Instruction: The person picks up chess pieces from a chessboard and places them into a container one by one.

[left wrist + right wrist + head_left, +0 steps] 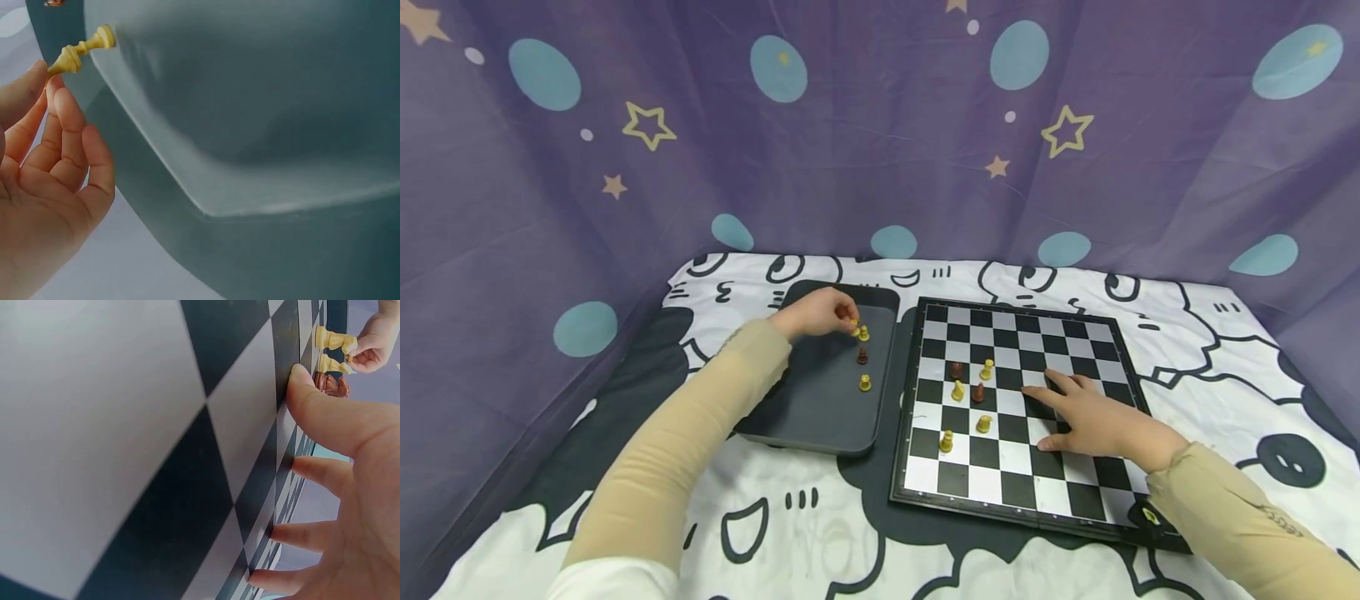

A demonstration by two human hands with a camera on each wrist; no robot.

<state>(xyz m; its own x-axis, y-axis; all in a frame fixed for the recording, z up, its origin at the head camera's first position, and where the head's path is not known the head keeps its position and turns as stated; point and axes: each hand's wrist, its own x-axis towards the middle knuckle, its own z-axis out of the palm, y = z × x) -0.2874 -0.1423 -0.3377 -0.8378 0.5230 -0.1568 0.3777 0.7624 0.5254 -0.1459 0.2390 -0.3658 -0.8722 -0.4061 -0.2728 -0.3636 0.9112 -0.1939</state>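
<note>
My left hand (820, 314) is over the far right part of a dark grey tray (808, 417), and its thumb and fingertips pinch a small yellow chess piece (65, 60). Right beside the fingertips in the head view is another yellow chess piece (863, 333). A dark red chess piece (862, 357) and a yellow one (865, 383) stand nearer me in the tray. On the black and white chessboard (1015, 508), my right hand (1093, 421) rests with fingers spread and fingertips at the squares, holding nothing.
Left of the right hand, the board carries several yellow pieces, among them a rook (947, 441) and a knight (984, 423), plus two dark red pieces (956, 370). A patterned cloth (805, 517) lies underneath, and a purple curtain (865, 158) hangs behind.
</note>
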